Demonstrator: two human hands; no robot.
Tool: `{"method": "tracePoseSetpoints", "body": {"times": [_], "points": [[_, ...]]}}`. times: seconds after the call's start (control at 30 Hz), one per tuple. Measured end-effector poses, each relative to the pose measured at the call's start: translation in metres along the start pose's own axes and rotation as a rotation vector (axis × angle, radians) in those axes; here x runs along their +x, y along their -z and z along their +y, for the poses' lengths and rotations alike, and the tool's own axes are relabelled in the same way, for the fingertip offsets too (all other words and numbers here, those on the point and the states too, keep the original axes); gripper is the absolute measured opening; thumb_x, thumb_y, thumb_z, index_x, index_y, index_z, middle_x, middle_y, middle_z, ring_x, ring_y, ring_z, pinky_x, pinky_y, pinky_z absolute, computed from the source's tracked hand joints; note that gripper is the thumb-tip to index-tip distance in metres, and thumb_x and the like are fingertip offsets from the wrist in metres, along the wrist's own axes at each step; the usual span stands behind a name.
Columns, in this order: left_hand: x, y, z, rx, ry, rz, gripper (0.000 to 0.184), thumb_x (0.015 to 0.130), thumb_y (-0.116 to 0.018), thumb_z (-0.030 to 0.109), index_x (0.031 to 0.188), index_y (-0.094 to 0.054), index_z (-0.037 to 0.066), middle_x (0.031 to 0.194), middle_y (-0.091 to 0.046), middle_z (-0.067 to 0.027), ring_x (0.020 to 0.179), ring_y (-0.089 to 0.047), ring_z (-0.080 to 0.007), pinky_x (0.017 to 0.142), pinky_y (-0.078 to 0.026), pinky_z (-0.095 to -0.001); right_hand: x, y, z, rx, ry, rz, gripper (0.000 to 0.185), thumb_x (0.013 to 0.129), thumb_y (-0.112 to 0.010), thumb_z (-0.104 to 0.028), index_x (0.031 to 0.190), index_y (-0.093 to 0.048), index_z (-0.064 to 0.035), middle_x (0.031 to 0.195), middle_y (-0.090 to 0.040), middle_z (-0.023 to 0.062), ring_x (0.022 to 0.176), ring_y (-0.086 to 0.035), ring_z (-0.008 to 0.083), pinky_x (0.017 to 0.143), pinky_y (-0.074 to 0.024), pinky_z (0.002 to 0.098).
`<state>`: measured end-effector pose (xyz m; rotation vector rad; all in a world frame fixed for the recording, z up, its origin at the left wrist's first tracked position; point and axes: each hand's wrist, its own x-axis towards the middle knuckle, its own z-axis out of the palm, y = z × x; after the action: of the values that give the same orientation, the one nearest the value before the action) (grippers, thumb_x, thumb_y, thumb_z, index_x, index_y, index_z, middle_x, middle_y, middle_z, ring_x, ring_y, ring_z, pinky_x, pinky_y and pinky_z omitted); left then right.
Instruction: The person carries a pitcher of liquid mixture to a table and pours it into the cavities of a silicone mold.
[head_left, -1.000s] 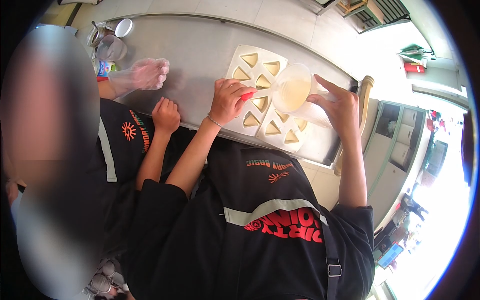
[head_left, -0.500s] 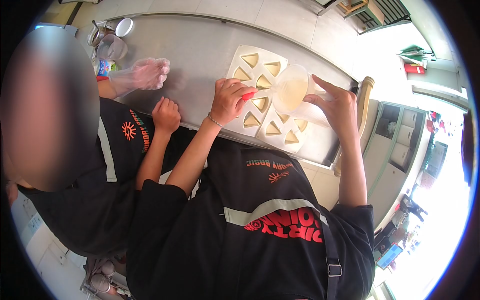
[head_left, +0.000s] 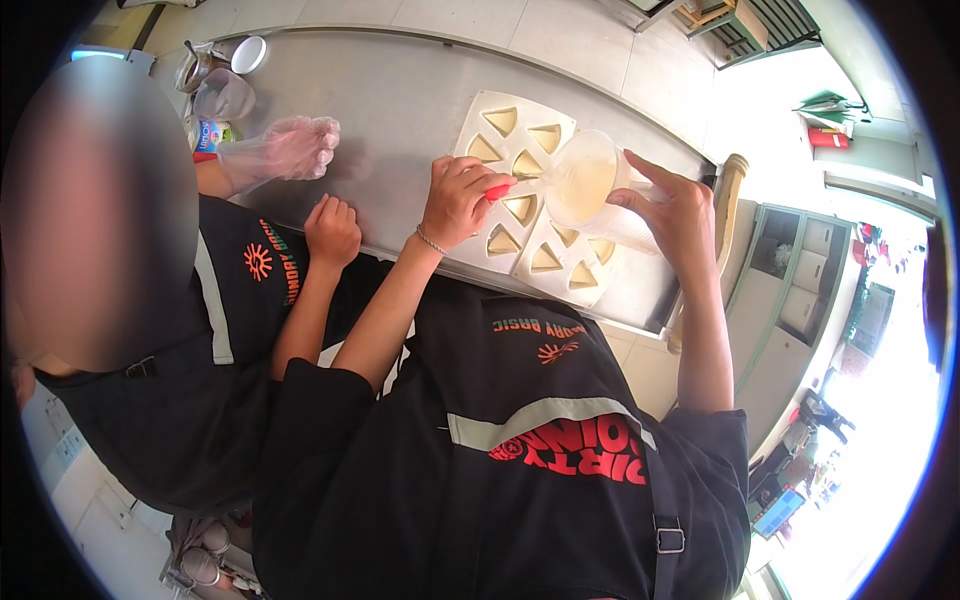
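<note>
My right hand is wrapped round a clear plastic jug of pale cream liquid, tilted to the left over the white moulds. My left hand is closed on a small red-handled tool. The tool's tip lies by the jug's lip, too small to make out its kind. Beneath both hands are a white mould with several triangular cavities and a second white mould beside it. Pale liquid shows in some cavities; the jug hides others.
A co-worker stands at the left, one hand in a clear glove over the steel table, the other a bare fist near its edge. A plastic container, a white lid and a labelled packet stand at the far left corner.
Almost nothing differs. Both my hands, the jug and the tool keep the same place; the co-worker's head and upper body have shifted slightly.
</note>
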<state>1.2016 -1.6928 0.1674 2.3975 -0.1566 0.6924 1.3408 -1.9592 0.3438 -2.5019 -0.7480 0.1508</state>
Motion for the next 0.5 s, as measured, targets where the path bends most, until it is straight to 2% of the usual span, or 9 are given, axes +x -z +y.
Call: {"method": "tracePoseSetpoints", "body": {"times": [0.13, 0.3, 0.5], "points": [[0.0, 0.0, 0.0, -0.003, 0.003, -0.006, 0.04, 0.083, -0.08, 0.005, 0.117, -0.078, 0.026, 0.098, -0.073, 0.008, 0.105, -0.066, -0.0185, 0.099, -0.039, -0.0417, 0.0, 0.003, -0.004, -0.004, -0.029, -0.013, 0.073, 0.072, -0.092, -0.057, 0.129, -0.082, -0.0121, 0.076, -0.073, 0.0215, 0.06, -0.061, 0.0289, 0.067, -0.0539, 0.0387], [-0.001, 0.0, 0.0, -0.006, 0.005, -0.007, 0.04, 0.083, -0.08, 0.005, 0.117, -0.078, 0.026, 0.098, -0.073, 0.0077, 0.105, -0.066, -0.0186, 0.1, -0.039, -0.0417, 0.002, 0.009, -0.013, -0.046, -0.095, -0.074, 0.074, 0.072, -0.092, -0.057, 0.13, -0.082, -0.0123, 0.08, -0.075, 0.0217, 0.066, -0.07, 0.0318, 0.07, -0.0556, 0.0399], [-0.002, 0.0, 0.001, -0.005, 0.008, -0.004, 0.038, 0.083, -0.079, 0.004, 0.116, -0.079, 0.025, 0.097, -0.074, 0.0076, 0.106, -0.066, -0.0188, 0.1, -0.039, -0.0416, -0.001, 0.005, -0.005, -0.006, -0.046, -0.024, 0.074, 0.072, -0.092, -0.057, 0.13, -0.082, -0.0123, 0.085, -0.077, 0.0227, 0.069, -0.071, 0.0331, 0.072, -0.0563, 0.0399]]}}
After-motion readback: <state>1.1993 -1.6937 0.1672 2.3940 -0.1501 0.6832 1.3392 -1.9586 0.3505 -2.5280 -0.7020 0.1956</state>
